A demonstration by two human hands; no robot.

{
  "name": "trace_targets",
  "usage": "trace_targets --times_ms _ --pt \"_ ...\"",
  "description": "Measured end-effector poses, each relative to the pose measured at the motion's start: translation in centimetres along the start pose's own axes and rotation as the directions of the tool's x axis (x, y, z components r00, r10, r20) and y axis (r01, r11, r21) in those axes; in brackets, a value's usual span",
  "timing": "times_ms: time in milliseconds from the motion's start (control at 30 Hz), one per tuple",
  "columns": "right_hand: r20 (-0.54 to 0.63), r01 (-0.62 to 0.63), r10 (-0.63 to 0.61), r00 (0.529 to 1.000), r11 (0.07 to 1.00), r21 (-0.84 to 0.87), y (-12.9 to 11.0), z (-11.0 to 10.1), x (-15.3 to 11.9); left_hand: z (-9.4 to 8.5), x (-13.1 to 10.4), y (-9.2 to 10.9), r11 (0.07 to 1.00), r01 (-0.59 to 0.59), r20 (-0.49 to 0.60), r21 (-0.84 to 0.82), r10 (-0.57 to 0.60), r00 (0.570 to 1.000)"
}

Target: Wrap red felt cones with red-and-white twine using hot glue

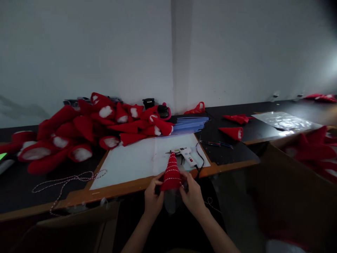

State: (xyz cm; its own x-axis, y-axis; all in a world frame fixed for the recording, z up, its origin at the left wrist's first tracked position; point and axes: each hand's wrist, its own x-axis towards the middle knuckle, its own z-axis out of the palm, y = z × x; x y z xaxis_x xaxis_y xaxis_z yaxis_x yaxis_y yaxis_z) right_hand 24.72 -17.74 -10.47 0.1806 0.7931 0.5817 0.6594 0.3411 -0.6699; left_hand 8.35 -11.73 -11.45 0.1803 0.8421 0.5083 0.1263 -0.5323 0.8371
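Between my two hands is a red felt cone hat (172, 174), point up, with red-and-white twisted cord wound around it in several bands. My left hand (153, 195) grips its lower left edge, and my right hand (193, 195) grips the lower right edge. A loose end of cord (210, 201) hangs to the right below my right hand. Just behind the cone, a white glue gun (187, 156) lies on the white sheet (131, 163), its nozzle pointing left behind the cone's tip and its dark cable at the right.
A heap of stuffed red cones (84, 126) fills the table's left. More twisted cord (70, 178) lies front left. Blue strips (190, 125), a single red cone (233, 133) and pens (216, 143) lie toward the right. A cardboard box (276, 172) with red pieces stands at far right.
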Motion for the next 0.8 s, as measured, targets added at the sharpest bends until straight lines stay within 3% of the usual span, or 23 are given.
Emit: trace_targets --times_ms 267,467,667,800 --pt "0.011 0.007 -0.008 1.0 0.997 0.082 -0.1 -0.2 0.5 -0.3 0.4 -0.1 0.979 -0.165 -0.045 0.117 0.171 0.984" --pt "0.031 -0.046 0.042 0.999 0.986 0.16 0.2 0.0 0.6 -0.5 0.2 -0.4 0.983 -0.171 0.091 0.069 0.164 0.982" --pt "0.107 -0.1 0.081 0.991 0.979 0.178 0.0 -0.4 1.0 -0.6 0.2 -0.6 0.944 -0.301 0.05 0.131 0.297 0.953" --pt "0.154 -0.154 0.124 0.98 0.967 0.202 -0.1 -0.8 1.7 -0.7 0.9 -0.1 0.939 -0.318 0.088 0.131 0.309 0.947"
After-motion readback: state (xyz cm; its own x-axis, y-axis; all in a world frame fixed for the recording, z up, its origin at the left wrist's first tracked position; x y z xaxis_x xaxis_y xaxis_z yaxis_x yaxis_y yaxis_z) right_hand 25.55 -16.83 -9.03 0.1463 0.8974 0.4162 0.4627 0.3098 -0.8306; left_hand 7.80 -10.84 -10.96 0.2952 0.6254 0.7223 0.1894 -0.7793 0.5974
